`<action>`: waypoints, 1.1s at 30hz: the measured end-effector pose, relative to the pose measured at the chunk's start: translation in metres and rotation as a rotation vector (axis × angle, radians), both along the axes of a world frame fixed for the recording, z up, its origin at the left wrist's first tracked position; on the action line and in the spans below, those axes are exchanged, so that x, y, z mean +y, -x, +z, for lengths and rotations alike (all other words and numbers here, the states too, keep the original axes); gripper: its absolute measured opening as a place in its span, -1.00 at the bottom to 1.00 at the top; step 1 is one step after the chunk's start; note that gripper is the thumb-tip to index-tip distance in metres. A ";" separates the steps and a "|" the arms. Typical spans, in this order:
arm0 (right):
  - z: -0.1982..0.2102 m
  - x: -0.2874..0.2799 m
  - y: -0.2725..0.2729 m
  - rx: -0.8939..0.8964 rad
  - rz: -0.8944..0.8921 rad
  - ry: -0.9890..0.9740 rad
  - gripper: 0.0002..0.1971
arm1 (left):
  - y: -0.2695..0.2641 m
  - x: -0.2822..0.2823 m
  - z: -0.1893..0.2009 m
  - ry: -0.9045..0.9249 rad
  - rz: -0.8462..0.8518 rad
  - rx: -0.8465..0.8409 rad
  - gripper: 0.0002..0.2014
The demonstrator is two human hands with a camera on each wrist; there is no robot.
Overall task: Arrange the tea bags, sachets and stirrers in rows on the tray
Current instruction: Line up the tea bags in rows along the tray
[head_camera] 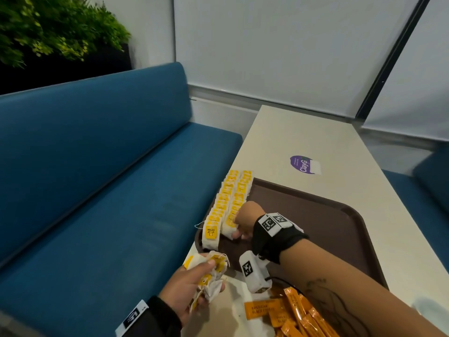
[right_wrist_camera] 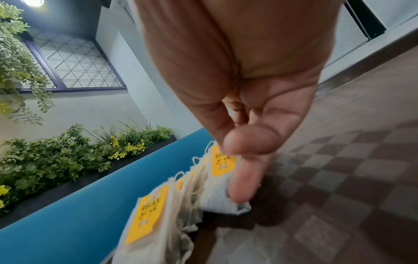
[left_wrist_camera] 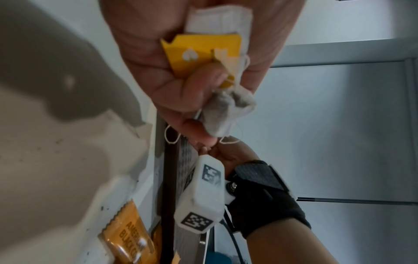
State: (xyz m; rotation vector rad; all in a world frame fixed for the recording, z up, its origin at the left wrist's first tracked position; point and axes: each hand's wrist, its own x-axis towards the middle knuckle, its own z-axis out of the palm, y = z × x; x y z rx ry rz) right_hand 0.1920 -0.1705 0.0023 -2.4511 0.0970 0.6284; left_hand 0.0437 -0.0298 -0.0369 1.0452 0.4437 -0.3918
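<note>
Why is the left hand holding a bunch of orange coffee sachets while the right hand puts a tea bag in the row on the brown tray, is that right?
Not quite. The left hand holds a bunch of white tea bags with yellow tags, not sachets; the head and left wrist views show this. The orange coffee sachets lie loose on the table. The right hand does set a tea bag into the row on the brown plastic tray.

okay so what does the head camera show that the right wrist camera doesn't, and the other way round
Only the head view shows the left hand gripping a bunch of tea bags, the orange coffee sachets, the purple sticker and the full length of both tea bag rows. Only the right wrist view shows the checkered tray floor up close and the lattice window. Both show the right hand touching the nearest tea bag in the right row, and the blue bench.
</note>
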 end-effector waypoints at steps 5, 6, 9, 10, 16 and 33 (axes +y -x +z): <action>0.009 -0.005 0.000 -0.104 0.013 -0.087 -0.79 | -0.001 -0.002 0.003 0.017 -0.028 0.013 -0.62; 0.020 -0.007 0.009 -0.156 0.065 -0.100 -0.80 | -0.001 -0.002 0.004 0.018 -0.036 0.007 -0.69; 0.044 -0.019 0.038 -0.145 0.230 -0.261 -0.81 | -0.001 -0.002 0.003 0.013 -0.045 0.002 -0.80; 0.052 -0.022 0.050 -0.115 0.270 -0.281 -0.81 | -0.001 -0.003 0.004 0.009 -0.050 -0.002 -0.82; 0.037 -0.030 0.089 -0.084 0.314 -0.283 -0.86 | 0.004 -0.012 0.014 0.055 -0.091 -0.027 -0.84; 0.004 -0.009 0.030 -0.029 -0.073 -0.179 -0.74 | 0.006 -0.002 0.014 0.062 -0.060 -0.076 -0.75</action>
